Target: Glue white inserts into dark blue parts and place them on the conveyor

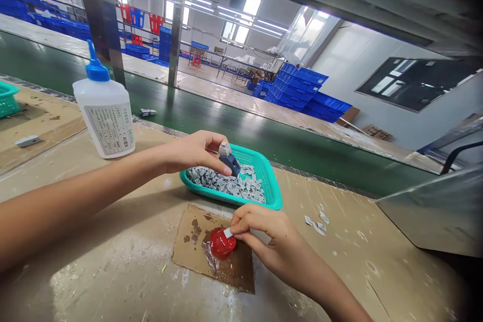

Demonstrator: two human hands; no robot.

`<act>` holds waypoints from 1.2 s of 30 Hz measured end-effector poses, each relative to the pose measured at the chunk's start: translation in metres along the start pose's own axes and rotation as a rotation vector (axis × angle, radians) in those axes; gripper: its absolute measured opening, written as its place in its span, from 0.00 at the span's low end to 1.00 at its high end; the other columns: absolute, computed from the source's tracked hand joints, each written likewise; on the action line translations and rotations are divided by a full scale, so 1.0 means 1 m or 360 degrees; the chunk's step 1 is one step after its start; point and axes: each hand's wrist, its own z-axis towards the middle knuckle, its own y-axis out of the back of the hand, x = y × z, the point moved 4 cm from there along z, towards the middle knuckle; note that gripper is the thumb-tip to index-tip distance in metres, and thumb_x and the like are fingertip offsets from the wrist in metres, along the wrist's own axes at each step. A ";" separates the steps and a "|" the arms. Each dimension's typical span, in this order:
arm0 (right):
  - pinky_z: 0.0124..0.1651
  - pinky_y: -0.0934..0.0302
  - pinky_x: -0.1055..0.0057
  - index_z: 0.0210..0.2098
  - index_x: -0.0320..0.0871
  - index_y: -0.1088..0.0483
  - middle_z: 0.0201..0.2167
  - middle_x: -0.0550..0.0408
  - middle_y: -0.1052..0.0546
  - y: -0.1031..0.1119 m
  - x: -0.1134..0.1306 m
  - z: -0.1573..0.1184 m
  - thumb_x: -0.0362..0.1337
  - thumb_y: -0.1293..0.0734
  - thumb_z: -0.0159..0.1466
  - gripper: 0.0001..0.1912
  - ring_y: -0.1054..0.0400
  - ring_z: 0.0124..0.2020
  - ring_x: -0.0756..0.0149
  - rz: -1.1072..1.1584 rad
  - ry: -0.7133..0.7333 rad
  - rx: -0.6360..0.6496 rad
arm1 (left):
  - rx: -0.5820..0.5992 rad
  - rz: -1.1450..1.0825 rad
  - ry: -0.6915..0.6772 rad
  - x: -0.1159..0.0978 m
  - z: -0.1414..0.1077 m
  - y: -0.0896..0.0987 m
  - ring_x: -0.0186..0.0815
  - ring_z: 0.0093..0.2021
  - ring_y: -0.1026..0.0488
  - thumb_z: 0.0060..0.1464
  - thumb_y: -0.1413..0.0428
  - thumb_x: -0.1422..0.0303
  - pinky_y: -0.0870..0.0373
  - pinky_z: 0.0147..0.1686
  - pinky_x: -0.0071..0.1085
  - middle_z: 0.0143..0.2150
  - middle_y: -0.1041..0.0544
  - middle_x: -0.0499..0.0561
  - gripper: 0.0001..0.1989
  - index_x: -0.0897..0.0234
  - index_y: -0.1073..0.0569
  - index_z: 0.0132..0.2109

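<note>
My left hand (202, 153) pinches a small dark blue and grey plastic part (231, 162), held above the green basket (272, 181). Many small grey plastic pieces (226, 185) fill the basket. Lower down, my right hand (266, 236) has a little white plastic piece (228, 233) between thumb and fingers, at the top of a wet-looking red cap-like thing (222, 244). That red thing sits on a square of cardboard (188, 256) stained with dark wet patches. I cannot tell whether the white piece touches the red surface.
A white glue bottle (107, 115) with a blue nozzle stands at the left. Loose grey pieces (319, 224) lie on the table at the right. Behind the table runs a green conveyor belt (211, 115), with stacked blue crates (294, 88) beyond and a metal post (176, 25) rising.
</note>
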 end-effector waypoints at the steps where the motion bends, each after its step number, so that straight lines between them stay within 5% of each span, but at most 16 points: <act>1: 0.35 0.39 0.74 0.27 0.42 0.31 0.30 0.54 0.28 0.000 0.000 0.000 0.24 0.41 0.57 0.10 0.34 0.32 0.69 0.0015 0.0009 -0.0001 | -0.0006 -0.0016 -0.0002 0.000 0.000 -0.001 0.28 0.29 0.31 0.37 0.39 0.75 0.36 0.30 0.27 0.29 0.28 0.47 0.12 0.68 0.34 0.31; 17: 0.35 0.37 0.73 0.29 0.43 0.28 0.30 0.53 0.27 0.006 0.002 -0.003 0.26 0.40 0.58 0.11 0.32 0.32 0.68 0.0054 0.0085 -0.0084 | -0.0189 -0.0002 0.0084 0.003 -0.006 -0.019 0.27 0.27 0.33 0.35 0.39 0.71 0.37 0.29 0.27 0.28 0.30 0.45 0.14 0.67 0.36 0.29; 23: 0.36 0.35 0.71 0.32 0.49 0.26 0.30 0.56 0.25 0.029 0.006 -0.007 0.31 0.33 0.55 0.07 0.31 0.33 0.65 0.0455 -0.0029 -0.0490 | -0.0330 0.0093 -0.0117 0.000 -0.011 -0.027 0.26 0.27 0.37 0.36 0.39 0.69 0.41 0.25 0.23 0.25 0.36 0.43 0.15 0.66 0.40 0.26; 28: 0.37 0.33 0.68 0.29 0.51 0.25 0.30 0.56 0.24 0.038 -0.015 -0.011 0.38 0.29 0.50 0.05 0.31 0.34 0.63 0.0954 -0.0318 -0.0903 | -0.0292 0.0332 -0.0229 -0.007 -0.017 -0.041 0.26 0.25 0.40 0.38 0.40 0.68 0.44 0.24 0.23 0.24 0.38 0.43 0.14 0.66 0.39 0.24; 36: 0.41 0.35 0.63 0.27 0.49 0.24 0.29 0.55 0.23 0.034 -0.023 -0.009 0.40 0.29 0.49 0.05 0.31 0.36 0.60 0.0958 -0.0414 -0.0901 | -0.0205 0.0366 -0.0316 -0.007 -0.021 -0.049 0.26 0.26 0.39 0.40 0.40 0.66 0.43 0.24 0.23 0.25 0.37 0.43 0.12 0.66 0.37 0.26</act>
